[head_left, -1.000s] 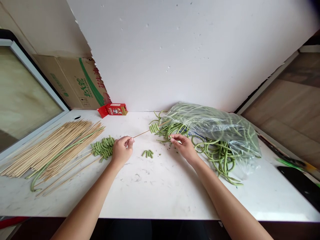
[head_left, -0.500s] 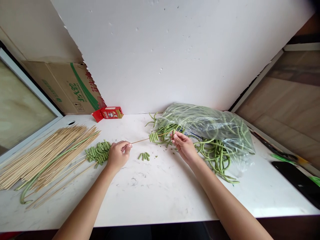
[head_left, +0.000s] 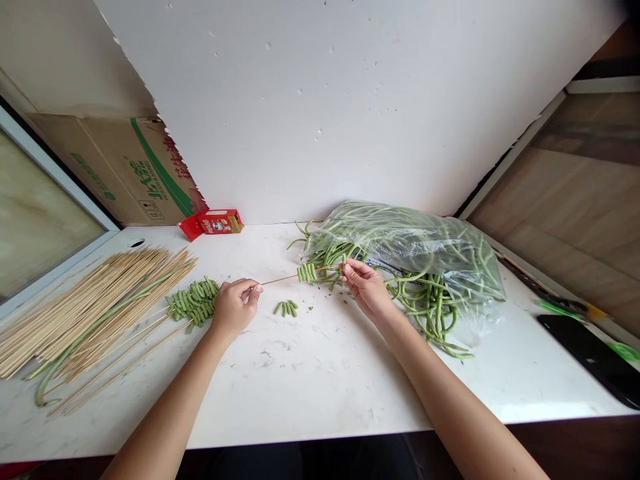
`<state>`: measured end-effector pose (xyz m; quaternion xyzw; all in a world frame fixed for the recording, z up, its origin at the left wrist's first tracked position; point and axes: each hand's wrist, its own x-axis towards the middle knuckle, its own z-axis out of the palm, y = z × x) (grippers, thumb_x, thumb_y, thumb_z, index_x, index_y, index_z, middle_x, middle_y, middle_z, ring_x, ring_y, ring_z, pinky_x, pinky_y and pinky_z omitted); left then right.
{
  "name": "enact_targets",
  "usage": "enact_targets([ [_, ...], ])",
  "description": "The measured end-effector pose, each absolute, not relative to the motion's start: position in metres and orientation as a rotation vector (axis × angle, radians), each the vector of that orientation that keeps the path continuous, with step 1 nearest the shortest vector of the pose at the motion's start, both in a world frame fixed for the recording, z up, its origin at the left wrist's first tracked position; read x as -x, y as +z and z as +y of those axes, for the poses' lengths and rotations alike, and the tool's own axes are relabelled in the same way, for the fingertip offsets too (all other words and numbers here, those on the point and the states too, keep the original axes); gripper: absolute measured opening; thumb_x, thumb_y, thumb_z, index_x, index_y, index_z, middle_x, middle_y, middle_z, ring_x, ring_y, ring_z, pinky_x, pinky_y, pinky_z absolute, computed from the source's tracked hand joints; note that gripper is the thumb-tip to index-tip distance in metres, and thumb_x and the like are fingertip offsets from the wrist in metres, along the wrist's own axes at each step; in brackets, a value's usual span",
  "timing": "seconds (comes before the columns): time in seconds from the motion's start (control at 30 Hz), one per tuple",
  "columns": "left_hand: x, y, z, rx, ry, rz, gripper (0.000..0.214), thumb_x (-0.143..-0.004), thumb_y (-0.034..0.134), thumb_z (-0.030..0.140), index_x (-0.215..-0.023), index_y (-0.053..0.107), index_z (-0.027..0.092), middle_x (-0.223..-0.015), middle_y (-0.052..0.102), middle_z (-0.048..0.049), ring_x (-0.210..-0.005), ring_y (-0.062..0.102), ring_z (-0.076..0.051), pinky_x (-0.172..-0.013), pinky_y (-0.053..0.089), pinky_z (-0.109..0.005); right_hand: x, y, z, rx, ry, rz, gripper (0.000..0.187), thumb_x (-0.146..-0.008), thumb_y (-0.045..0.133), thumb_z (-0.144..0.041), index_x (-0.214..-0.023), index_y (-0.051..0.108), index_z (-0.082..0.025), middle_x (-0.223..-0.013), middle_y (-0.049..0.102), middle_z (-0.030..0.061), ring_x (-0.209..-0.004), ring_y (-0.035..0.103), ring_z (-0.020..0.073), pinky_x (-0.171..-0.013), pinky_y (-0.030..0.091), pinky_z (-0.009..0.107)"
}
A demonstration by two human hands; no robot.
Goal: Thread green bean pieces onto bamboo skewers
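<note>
My left hand point(head_left: 237, 305) pinches a bamboo skewer point(head_left: 279, 279) that slants up to the right. Several cut green bean pieces point(head_left: 307, 272) are threaded side by side along it. At the skewer's far end, my right hand point(head_left: 364, 283) is closed on another short bean piece point(head_left: 344, 261), held upright between thumb and forefinger. A small group of loose bean pieces point(head_left: 285, 308) lies on the table between the hands. Just left of my left hand, filled skewers of bean pieces point(head_left: 193, 301) lie together. Their bare stick ends point toward the lower left.
Many bare skewers point(head_left: 90, 300) are spread at the left, with a long bean point(head_left: 95, 327) across them. A plastic bag of long beans point(head_left: 405, 237) fills the back right. A red box point(head_left: 220, 222) stands by the white panel. A black phone point(head_left: 593, 357) lies far right.
The bean piece in my right hand now meets the tip area of the skewer. The whole view has shifted slightly; my left hand keeps its grip.
</note>
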<state>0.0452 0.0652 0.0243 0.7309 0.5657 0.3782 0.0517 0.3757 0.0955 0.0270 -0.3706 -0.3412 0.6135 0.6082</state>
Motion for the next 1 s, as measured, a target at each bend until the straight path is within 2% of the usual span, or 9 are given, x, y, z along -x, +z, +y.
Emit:
enact_targets([
  [0.47, -0.0462, 0.028, 0.064, -2.219, 1.11, 1.762, 0.031, -0.097, 0.055, 0.038, -0.077, 0.073, 0.021, -0.065, 0.065, -0.0008, -0.06, 0.053, -0.017, -0.071, 0.039, -0.034, -0.3739, 0.03, 0.0927, 0.879, 1.413, -0.817, 0.045, -0.061, 0.104, -0.045, -0.096, 0.084, -0.025, -0.096, 0.081, 0.0016, -0.077, 0.067, 0.0134, -0.077, 0.056, 0.029],
  [0.73, -0.0447, 0.0277, 0.0639, -2.226, 1.102, 1.769, 0.028, -0.096, 0.056, 0.033, -0.077, 0.073, 0.021, -0.067, 0.067, -0.0005, -0.061, 0.054, -0.017, -0.072, 0.038, -0.034, -0.3742, 0.035, 0.0909, 0.875, 1.443, -0.754, 0.042, -0.061, 0.105, -0.04, -0.094, 0.086, -0.025, -0.094, 0.081, -0.0001, -0.078, 0.067, 0.0118, -0.08, 0.056, 0.027],
  [1.0, -0.045, 0.0264, 0.0639, -2.247, 1.1, 1.805, 0.024, -0.094, 0.058, 0.028, -0.075, 0.07, 0.021, -0.065, 0.067, 0.0002, -0.06, 0.056, -0.018, -0.075, 0.038, -0.035, -0.3743, 0.0342, 0.0924, 0.911, 1.418, -0.77, 0.039, -0.062, 0.104, -0.044, -0.089, 0.085, -0.024, -0.091, 0.082, 0.0023, -0.083, 0.07, 0.016, -0.083, 0.057, 0.031],
])
